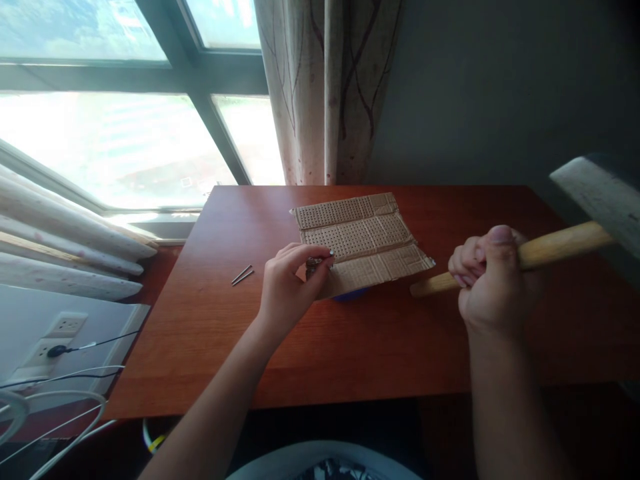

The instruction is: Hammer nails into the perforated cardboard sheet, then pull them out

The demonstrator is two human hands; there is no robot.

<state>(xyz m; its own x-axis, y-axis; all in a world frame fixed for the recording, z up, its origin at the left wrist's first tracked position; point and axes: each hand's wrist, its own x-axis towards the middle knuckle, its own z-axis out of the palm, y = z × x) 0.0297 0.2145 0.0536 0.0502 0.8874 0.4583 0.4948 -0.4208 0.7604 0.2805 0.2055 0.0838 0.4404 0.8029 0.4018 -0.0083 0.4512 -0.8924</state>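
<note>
My right hand is closed round the wooden handle of a hammer, whose grey head rises at the right edge above the table. My left hand pinches a small dark metal object, perhaps a bunch of nails, at the near left edge of a piece of perforated cardboard. The cardboard lies in the middle of the red-brown wooden table. Something blue peeks out from under its near edge. Two loose nails lie on the table left of my left hand.
A window and a patterned curtain stand behind the table. Pale rolled items lie at the left by the sill. A wall socket with cables sits at lower left. A grey wall fills the right background.
</note>
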